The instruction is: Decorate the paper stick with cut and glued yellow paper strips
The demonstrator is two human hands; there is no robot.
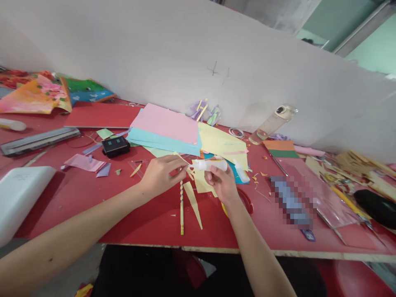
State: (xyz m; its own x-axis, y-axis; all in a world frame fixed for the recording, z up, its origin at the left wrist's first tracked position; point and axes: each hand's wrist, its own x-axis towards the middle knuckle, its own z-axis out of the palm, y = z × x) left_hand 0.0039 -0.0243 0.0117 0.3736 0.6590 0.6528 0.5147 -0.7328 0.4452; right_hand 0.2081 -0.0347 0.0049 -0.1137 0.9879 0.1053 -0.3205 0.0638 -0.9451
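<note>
My right hand [223, 184] is closed around a small white glue bottle [210, 165], held sideways with its nozzle pointing left. My left hand [161, 173] pinches the top of a thin striped paper stick [182, 206] that hangs down to the red table [148, 218]. The nozzle meets the stick's top end between my hands. A long yellow paper strip [193, 204] lies beside the stick, and a cut yellow sheet [201, 179] lies under my hands.
A stack of pink, blue and yellow paper [167, 128] lies behind my hands. A black stapler-like box [115, 146], a paper trimmer [37, 141], a white case [18, 194], a clear bottle [272, 123], a red lid [246, 201] and paper scraps surround them. A white wall [185, 53] backs the table.
</note>
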